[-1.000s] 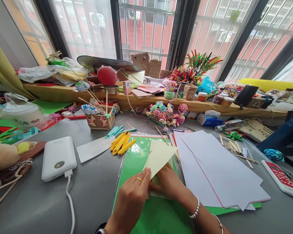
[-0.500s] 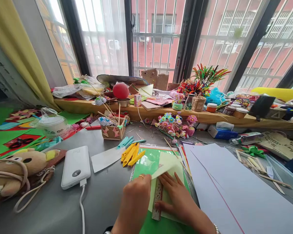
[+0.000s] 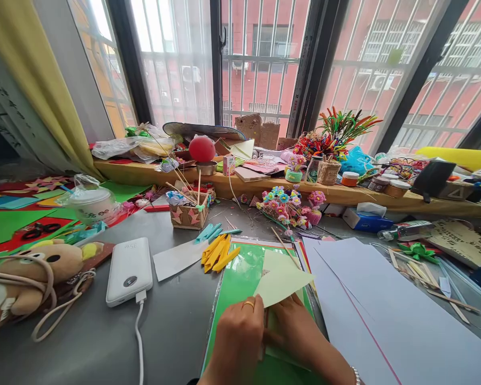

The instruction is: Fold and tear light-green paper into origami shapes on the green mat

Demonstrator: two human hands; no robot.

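Note:
A pale yellow-green sheet of paper (image 3: 284, 283) lies on a green folder (image 3: 236, 270) in a clear sleeve. My left hand (image 3: 240, 326) pinches the paper's lifted flap, which stands up and folds over to the right. Beneath the flap my right hand (image 3: 300, 326) presses down with its fingers stretched forward, their tips hidden by the paper. A worn ruler (image 3: 265, 272) lies lengthwise on the sheet, mostly covered by the flap and my hands. Just beyond the folder's left edge sit folded yellow paper strips (image 3: 216, 254).
White sheets (image 3: 385, 299) spread to the right. A white power bank (image 3: 130, 272) with its cable and a plush toy (image 3: 52, 272) lie left. Behind stand a cardboard box of sticks (image 3: 189, 215), crocheted flowers (image 3: 282, 206) and a cluttered ledge (image 3: 232, 184).
My left hand has moved up and right with the pinched paper, so the flap has grown and now covers more of the ruler and my right fingers. My right hand has stayed nearly in place.

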